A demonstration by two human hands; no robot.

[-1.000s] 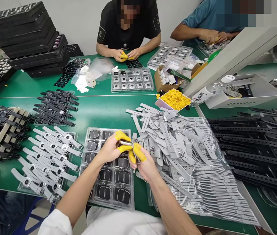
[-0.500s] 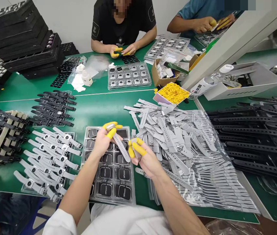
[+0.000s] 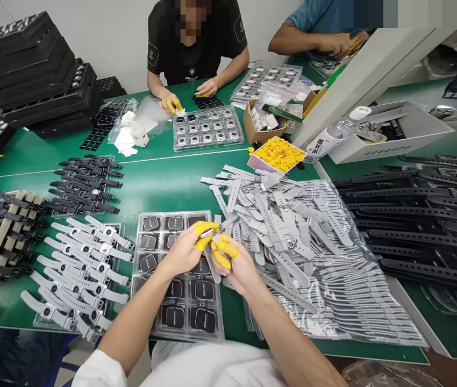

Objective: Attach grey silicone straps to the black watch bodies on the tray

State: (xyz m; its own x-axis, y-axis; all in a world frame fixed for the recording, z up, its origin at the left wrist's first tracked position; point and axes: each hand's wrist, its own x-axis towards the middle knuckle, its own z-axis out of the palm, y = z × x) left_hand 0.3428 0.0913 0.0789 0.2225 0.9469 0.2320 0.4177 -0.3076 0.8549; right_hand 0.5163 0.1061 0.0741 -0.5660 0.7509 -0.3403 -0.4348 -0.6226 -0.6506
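Note:
My left hand, with yellow finger cots, is closed on a smartwatch whose case shows edge-on between the fingertips. A grey perforated strap hangs down from it between my hands. My right hand, also in yellow cots, meets the watch from the right; its fingers pinch a grey watch strap that they mostly cover. Below both hands lies a clear tray holding black square watch faces. Right of my right hand is a heap of loose grey straps on a plastic bag of stacked straps.
Grey-strapped watches and black-strapped watches lie on the left. A box of yellow finger cots, a water bottle and a white bin stand ahead right. Black straps lie far right. A co-worker sits opposite behind a watch tray.
My hands have come together; the left has moved right and down with the watch, its case now against my right fingertips. The co-worker opposite has moved one hand to the watch tray.

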